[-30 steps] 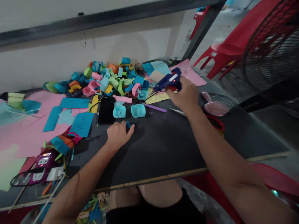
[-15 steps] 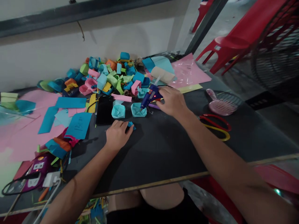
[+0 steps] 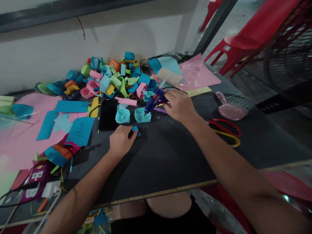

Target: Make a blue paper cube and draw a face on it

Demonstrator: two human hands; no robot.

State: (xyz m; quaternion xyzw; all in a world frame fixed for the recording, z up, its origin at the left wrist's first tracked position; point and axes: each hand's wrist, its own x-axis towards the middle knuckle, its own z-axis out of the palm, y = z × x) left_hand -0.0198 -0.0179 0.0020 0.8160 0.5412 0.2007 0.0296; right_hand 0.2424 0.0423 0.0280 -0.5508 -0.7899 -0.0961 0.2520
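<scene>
My right hand [image 3: 180,104] grips a blue hot glue gun [image 3: 154,100] with a small red light on its body. Its nozzle points down at the inside of a folded light-blue paper box [image 3: 143,116]. A second light-blue paper box [image 3: 122,115] sits just left of that one. Below them, my left hand [image 3: 121,138] rests near the dark tabletop, thumb and fingers closed on a small blue folded paper piece [image 3: 136,130]. Most of that piece is hidden by my fingers.
A heap of coloured folded paper [image 3: 114,78] lies along the wall. Beside the boxes is a black phone [image 3: 107,115]. Scissors [image 3: 225,131] and a pink hairbrush [image 3: 231,109] lie at right. A purple power strip [image 3: 34,182] with cables occupies the lower left.
The view has shifted slightly. Both hands stay nearly in place, the glue gun's nozzle still at the right-hand box and the blue paper piece still in my left hand.
</scene>
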